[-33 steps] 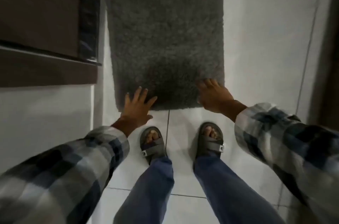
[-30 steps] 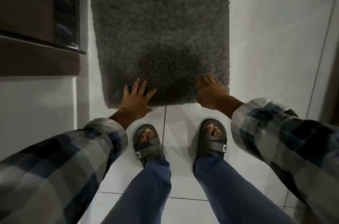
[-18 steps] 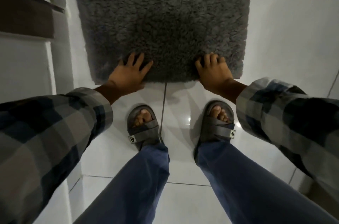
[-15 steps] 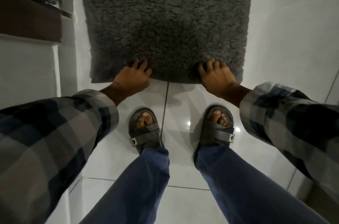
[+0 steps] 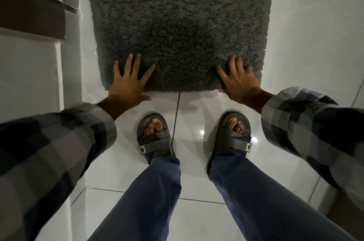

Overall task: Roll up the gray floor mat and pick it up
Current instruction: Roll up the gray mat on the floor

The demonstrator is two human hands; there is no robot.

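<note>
A shaggy gray floor mat (image 5: 180,23) lies flat on white tiles, running away from me out of the top of the view. My left hand (image 5: 129,81) rests on its near left corner with fingers spread. My right hand (image 5: 239,80) lies on the near right corner, fingers apart and pressing into the pile. Neither hand has a hold on the mat; its near edge is still flat on the floor.
My two feet in gray sandals (image 5: 154,138) stand on the white tile floor (image 5: 307,43) just short of the mat. A dark brown cabinet or step (image 5: 29,8) with a white wall below it borders the mat on the left.
Both hands have spread their fingers and slid a little farther onto the mat's near corners. The camera has come closer to the floor. The mat has not moved.
</note>
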